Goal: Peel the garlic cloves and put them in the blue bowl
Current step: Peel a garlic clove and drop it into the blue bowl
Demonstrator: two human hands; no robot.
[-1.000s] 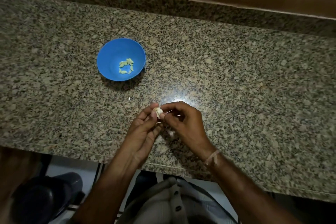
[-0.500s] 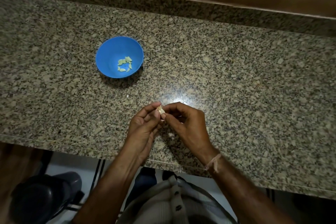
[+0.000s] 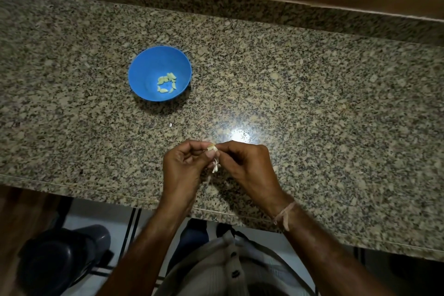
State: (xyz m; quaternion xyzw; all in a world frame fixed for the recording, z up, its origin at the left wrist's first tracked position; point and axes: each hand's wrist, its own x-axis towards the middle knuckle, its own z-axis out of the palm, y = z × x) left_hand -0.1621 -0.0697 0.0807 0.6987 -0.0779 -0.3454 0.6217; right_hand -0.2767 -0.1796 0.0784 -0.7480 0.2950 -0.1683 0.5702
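Left hand (image 3: 182, 168) and right hand (image 3: 249, 166), fingers curled, are shown pinching one garlic clove (image 3: 212, 148) between their fingertips above the near part of the countertop (image 3: 312, 103), a polished slab of speckled granite. The clove's long axis is seen running roughly left to right, from hand to hand; its pointed end cannot be made out. A round, smooth blue bowl (image 3: 144, 72) is set well apart, far-left, holding small, pale, crescent-shaped peeled cloves (image 3: 167, 83). Papery skin (image 3: 215, 166) is seen hanging below the held clove.
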